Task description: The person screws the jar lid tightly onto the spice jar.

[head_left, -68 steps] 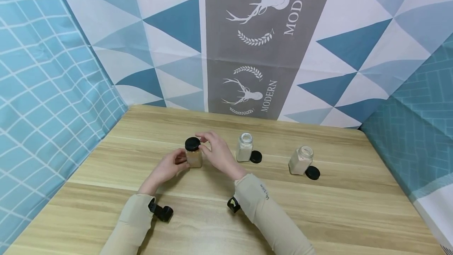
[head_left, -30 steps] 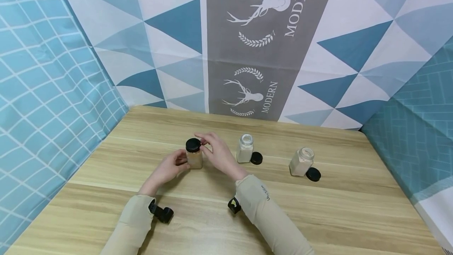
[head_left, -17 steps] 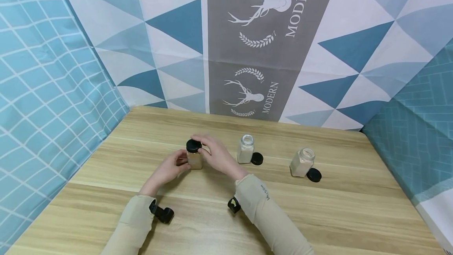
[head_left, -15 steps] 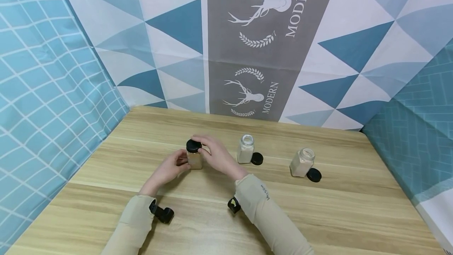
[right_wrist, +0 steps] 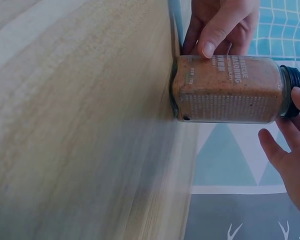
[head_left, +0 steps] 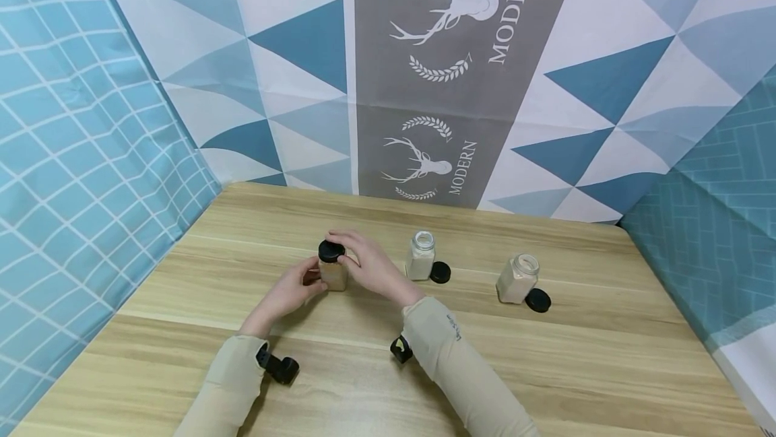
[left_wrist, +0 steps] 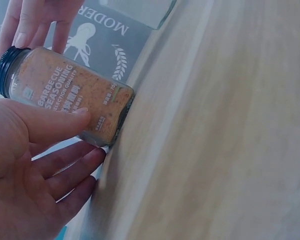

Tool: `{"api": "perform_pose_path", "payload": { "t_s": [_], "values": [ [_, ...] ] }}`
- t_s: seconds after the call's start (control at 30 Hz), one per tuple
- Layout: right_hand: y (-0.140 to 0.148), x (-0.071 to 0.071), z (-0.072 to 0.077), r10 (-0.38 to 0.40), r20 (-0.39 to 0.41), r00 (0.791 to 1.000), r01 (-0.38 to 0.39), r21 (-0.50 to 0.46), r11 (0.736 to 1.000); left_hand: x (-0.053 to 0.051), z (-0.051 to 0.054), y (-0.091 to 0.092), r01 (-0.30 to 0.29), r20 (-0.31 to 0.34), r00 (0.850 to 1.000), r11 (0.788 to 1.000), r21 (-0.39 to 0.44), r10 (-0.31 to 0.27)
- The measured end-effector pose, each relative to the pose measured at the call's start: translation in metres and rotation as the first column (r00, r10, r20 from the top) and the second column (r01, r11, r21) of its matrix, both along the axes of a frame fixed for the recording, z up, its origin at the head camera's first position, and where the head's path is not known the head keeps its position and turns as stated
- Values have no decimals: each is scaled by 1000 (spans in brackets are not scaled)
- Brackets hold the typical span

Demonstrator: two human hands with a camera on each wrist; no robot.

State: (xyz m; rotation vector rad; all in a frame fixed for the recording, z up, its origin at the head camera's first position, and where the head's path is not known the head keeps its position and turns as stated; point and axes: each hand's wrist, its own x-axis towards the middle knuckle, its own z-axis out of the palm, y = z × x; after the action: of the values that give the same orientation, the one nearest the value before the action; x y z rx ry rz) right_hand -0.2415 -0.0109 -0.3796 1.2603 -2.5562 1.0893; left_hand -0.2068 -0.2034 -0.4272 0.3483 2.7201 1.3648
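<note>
The fingers of the left hand (head_left: 289,290) are where I start on my feed: they are curled round the lower part of the jar (head_left: 334,277), gripping it, thumb laid across the label (left_wrist: 60,92), the others round the other side. Behind them, at the cuff of a beige sleeve (head_left: 230,370), I make out a black wrist camera (head_left: 282,368). The jar stands upright on the table (head_left: 351,396), between the left fingers and the right ones, filled with orange-brown seasoning; from the left wrist I can read "BARBECUE SEASONING". Its black lid (head_left: 328,252) sits on top, above the left fingers. From the right side, the right hand (head_left: 377,267) pinches that lid between thumb and fingers, while from the right wrist I see one finger hanging free of the jar. Beyond those fingers, I get a grey panel (head_left: 418,93) with white deer heads. Just right of the right hand, touching nothing of it, stands the middle jar (head_left: 419,260), open and pale inside, with the middle lid (head_left: 440,272) lying close on its right. Well to the right of the fingers I have the right jar (head_left: 515,281), also open, the right lid (head_left: 538,300) beside its base.
</note>
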Motion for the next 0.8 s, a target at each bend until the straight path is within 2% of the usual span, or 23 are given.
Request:
{"api": "perform_pose_path", "payload": {
  "t_s": [0.17, 0.47, 0.8],
  "values": [
    [0, 0, -1, 25, 15, 1000, -25, 10, 1000, 0, -2, 1, 8, 9, 1000, 1000, 18, -8],
    [-5, 3, -5, -61, 0, 998, 61, 4, 998, -1, -4, 1, -37, 23, 999, 999, 1, 37],
    [-8, 11, -6, -130, 8, 991, 130, -39, 991, 1, 0, 7, -61, -43, 997, 997, -39, 59]
  ]
}}
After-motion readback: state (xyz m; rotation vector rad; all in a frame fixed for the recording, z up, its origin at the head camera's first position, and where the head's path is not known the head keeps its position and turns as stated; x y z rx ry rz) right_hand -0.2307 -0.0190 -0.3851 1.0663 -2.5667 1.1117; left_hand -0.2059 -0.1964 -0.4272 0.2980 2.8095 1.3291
